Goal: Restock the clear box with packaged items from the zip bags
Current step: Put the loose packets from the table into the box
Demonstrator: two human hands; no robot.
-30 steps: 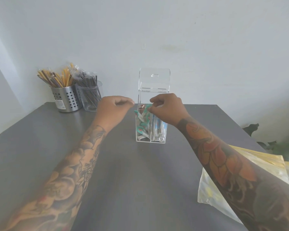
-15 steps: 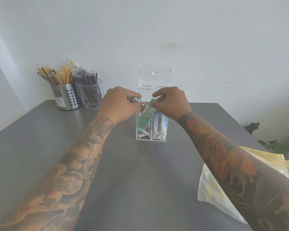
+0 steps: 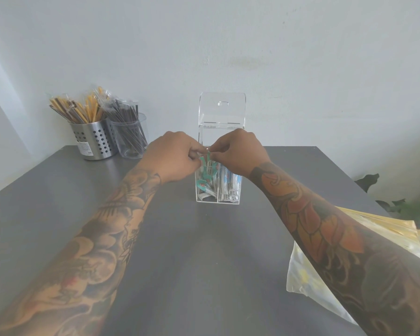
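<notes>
Am seeing left hand (image 3: 172,157) and right hand (image 3: 238,154) both pinching teal packets (image 3: 207,166) over clear box (image 3: 217,190) opening.

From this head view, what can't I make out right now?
- Print on the packets in the clear box: too small and blurred.
- The box's front rim: behind the left hand and right hand.
- Zip bags: contents hidden by the right forearm, cut off by the right edge.
</notes>
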